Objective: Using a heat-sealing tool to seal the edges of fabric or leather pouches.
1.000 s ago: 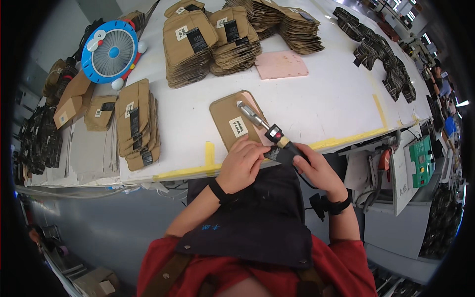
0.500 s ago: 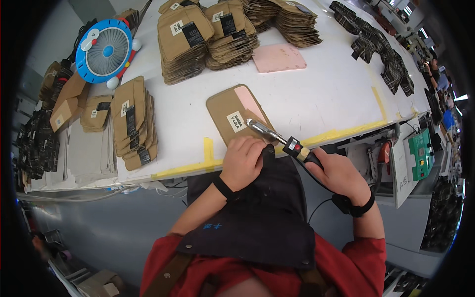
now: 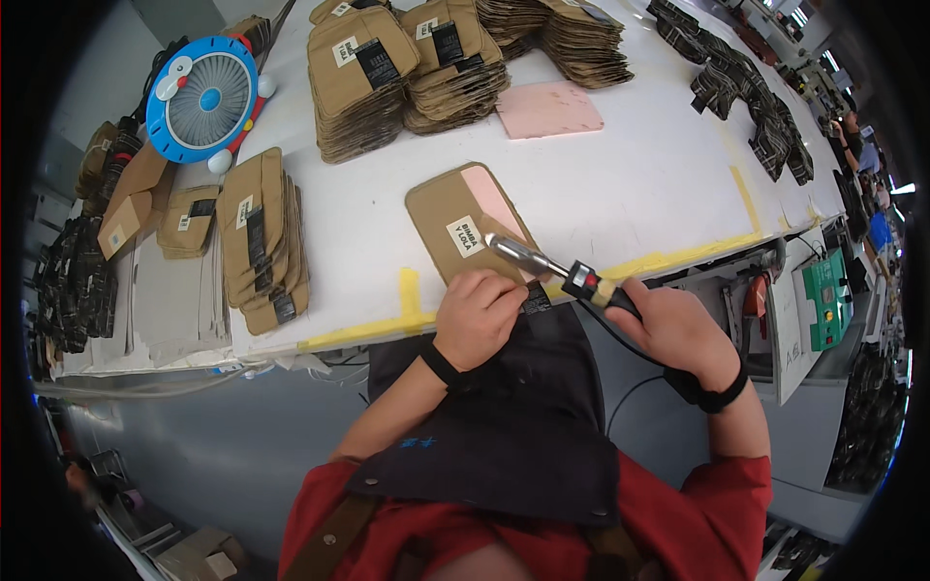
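Note:
A tan fabric panel (image 3: 441, 218) with a white patch (image 3: 465, 235) and a pink strip (image 3: 491, 198) lies near the table's front edge. My left hand (image 3: 477, 315) is closed at its near edge, fingertips pinching by a small black label (image 3: 536, 298); the exact grip is partly hidden by the fingers. My right hand (image 3: 673, 329) is wrapped round the black handle of a corded tool like a soldering iron (image 3: 586, 281). Its thick metal tip (image 3: 513, 252) points left, over the panel beside the white patch.
Stacks of tan panels (image 3: 358, 87) stand at the back; another stack (image 3: 257, 237) lies left, near a blue toy-shaped fan (image 3: 203, 100). A pink sheet (image 3: 550, 110) lies behind the panel. Dark patterned pieces (image 3: 727, 87) lie far right; a green box (image 3: 823, 300) is at right.
My right hand has moved slightly right and down, and the tool has shifted slightly with it. The black label now shows more beside my left fingertips. The panel has barely moved.

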